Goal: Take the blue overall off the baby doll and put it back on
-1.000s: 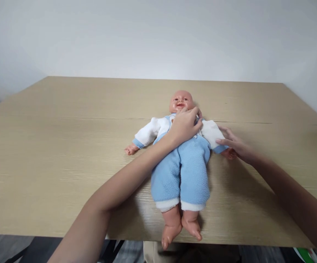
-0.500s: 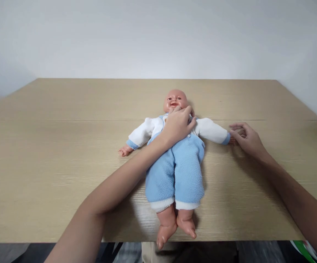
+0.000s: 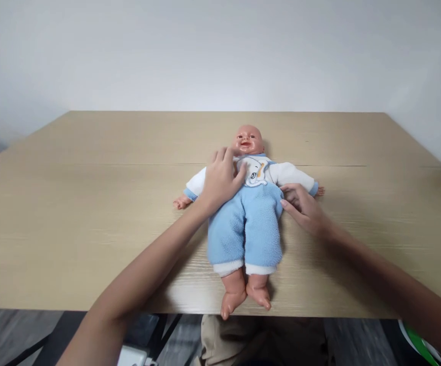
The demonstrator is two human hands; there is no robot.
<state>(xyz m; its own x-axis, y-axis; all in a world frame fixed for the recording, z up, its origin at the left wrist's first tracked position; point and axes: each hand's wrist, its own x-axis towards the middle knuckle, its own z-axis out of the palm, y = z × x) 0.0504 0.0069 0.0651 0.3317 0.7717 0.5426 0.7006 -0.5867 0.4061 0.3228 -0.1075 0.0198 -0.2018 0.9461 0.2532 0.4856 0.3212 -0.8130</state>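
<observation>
A baby doll (image 3: 249, 213) in a light blue romper with white sleeves lies on its back on the wooden table (image 3: 71, 203), head away from me, bare feet at the near edge. My left hand (image 3: 222, 179) rests on the doll's chest and upper arm on the left side, fingers stretched out over the cloth. My right hand (image 3: 302, 208) touches the doll's side under its other arm, fingers bent against the blue cloth at the waist. A picture patch on the doll's chest now shows.
The table runs wide to both sides and back to a plain white wall. Below the near edge I see floor, my lap in beige cloth, a white object (image 3: 131, 356) at bottom left and a green and white thing (image 3: 420, 345) at bottom right.
My left hand slid off the doll's chest centre toward its left shoulder, uncovering the chest patch. My right hand left the doll's hand and came in to its waist.
</observation>
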